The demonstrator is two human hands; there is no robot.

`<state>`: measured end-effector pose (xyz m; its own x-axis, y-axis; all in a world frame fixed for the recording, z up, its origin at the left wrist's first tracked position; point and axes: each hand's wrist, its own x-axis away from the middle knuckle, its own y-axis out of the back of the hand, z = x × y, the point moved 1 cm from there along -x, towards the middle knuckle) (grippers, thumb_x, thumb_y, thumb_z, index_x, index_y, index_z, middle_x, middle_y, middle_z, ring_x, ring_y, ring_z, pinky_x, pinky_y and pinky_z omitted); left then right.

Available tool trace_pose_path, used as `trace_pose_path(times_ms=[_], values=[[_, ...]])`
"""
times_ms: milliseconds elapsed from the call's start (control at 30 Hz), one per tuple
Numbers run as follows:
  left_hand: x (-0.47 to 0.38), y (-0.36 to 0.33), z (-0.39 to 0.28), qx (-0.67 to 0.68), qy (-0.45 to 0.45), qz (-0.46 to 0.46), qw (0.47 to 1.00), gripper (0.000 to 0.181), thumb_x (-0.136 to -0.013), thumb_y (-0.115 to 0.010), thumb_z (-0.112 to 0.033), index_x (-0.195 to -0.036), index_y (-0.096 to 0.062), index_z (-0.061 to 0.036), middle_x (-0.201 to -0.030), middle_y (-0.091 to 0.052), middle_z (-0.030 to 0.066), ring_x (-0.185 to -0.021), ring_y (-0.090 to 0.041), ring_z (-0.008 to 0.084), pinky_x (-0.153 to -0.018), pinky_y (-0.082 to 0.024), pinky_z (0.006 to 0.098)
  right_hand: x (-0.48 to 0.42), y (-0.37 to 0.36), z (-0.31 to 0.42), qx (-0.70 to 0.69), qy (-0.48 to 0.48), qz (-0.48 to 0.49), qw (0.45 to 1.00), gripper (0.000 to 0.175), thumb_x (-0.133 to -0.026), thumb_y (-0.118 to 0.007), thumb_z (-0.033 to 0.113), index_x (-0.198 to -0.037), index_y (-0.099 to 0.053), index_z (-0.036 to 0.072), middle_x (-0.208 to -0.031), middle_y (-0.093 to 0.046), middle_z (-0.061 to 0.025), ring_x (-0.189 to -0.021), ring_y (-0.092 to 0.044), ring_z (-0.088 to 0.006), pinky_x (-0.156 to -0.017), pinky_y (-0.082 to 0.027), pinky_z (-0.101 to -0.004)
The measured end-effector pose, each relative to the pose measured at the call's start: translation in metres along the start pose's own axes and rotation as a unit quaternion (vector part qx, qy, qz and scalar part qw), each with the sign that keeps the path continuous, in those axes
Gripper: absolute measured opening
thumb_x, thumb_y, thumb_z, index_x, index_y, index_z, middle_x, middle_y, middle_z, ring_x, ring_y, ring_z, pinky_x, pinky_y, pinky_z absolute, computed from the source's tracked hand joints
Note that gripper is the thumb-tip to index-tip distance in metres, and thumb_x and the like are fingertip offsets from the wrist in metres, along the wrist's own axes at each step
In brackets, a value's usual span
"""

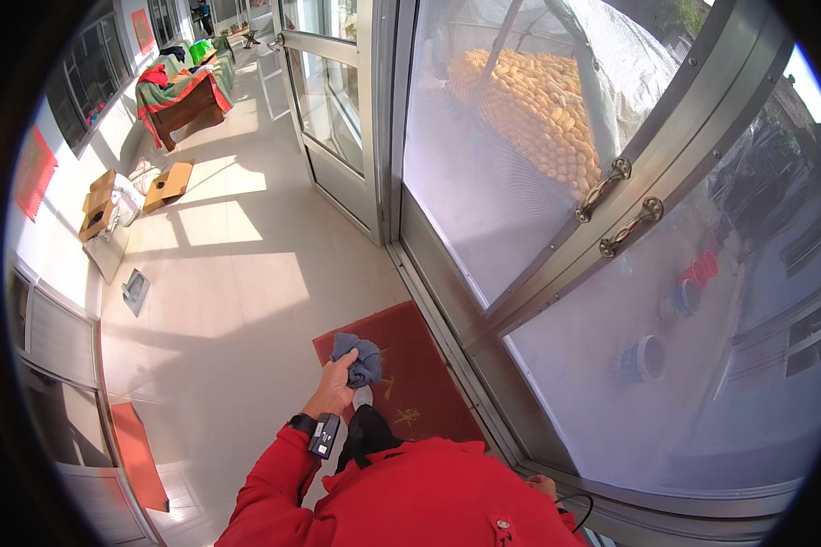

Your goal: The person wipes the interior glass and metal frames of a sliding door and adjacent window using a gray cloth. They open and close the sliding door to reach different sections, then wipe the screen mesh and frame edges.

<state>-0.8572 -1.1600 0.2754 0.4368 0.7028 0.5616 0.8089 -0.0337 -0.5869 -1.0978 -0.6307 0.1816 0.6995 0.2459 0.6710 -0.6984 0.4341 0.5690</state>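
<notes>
My left hand (334, 385) grips a crumpled blue-grey cloth (357, 360), held out above a red doormat (431, 372) that bears yellow characters. A black device (324, 435) is strapped at that wrist. Only a small part of my right hand (542, 485) shows, low by my right side near the door frame; my red jacket (417, 499) hides the rest, so what it holds cannot be told. One white shoe (362, 396) stands on the mat below the cloth. To the right are closed screen doors with two ornate metal handles, one handle (603, 190) beside the other handle (631, 227).
An open glazed metal door (339, 184) stands ahead. Along the left wall are open cardboard boxes (170, 186), a grey dustpan-like object (135, 290) and a cloth-draped sofa (185, 102). Beyond the screen lie heaped corn cobs (533, 102) and several buckets (643, 359).
</notes>
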Motion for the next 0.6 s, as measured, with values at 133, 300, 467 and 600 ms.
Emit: trace_pose_path(times_ms=[133, 300, 467, 600], values=[[-0.029, 0.018, -0.048, -0.003, 0.004, 0.014, 1.0, 0.025, -0.096, -0.052, -0.011, -0.118, -0.058, 0.0001, -0.113, -0.066, 0.0123, -0.102, -0.066, 0.0284, -0.09, -0.054, 0.0458, -0.008, -0.034, 0.089, -0.041, 0.028, 0.038, 0.998, 0.021, -0.081, -0.065, 0.012, -0.095, -0.068, -0.003, -0.074, -0.068, -0.0097, -0.062, -0.067, -0.0178, -0.054, -0.055, -0.0309], [-0.067, 0.029, -0.107, -0.075, 0.002, -0.018, 0.997, 0.024, -0.095, -0.054, -0.011, -0.115, -0.06, 0.0014, -0.11, -0.067, 0.0118, -0.098, -0.067, 0.027, -0.087, -0.055, 0.0437, -0.008, -0.085, 0.213, -0.077, 0.046, 0.082, 0.993, 0.022, -0.087, -0.062, 0.01, -0.103, -0.064, -0.005, -0.08, -0.066, -0.0092, -0.064, -0.066, -0.0185, -0.056, -0.055, -0.0301], [-0.08, 0.005, -0.168, -0.097, 0.03, 0.041, 0.994, 0.023, -0.093, -0.058, -0.009, -0.114, -0.061, 0.0004, -0.11, -0.067, 0.0101, -0.098, -0.067, 0.0239, -0.087, -0.055, 0.0393, -0.014, -0.092, 0.357, -0.186, 0.096, 0.15, 0.966, 0.032, -0.094, -0.059, 0.018, -0.12, -0.056, -0.001, -0.102, -0.064, -0.0102, -0.086, -0.066, -0.021, -0.074, -0.056, -0.0335], [-0.067, -0.051, -0.209, -0.202, 0.05, 0.247, 0.946, 0.027, -0.093, -0.06, -0.011, -0.118, -0.061, -0.0013, -0.113, -0.067, 0.0081, -0.1, -0.065, 0.0197, -0.092, -0.051, 0.0339, -0.002, -0.091, 0.506, -0.181, 0.228, 0.24, 0.926, 0.034, -0.096, -0.059, 0.021, -0.124, -0.055, 0.001, -0.111, -0.062, -0.0083, -0.104, -0.061, -0.0186, -0.09, -0.051, -0.0333]])
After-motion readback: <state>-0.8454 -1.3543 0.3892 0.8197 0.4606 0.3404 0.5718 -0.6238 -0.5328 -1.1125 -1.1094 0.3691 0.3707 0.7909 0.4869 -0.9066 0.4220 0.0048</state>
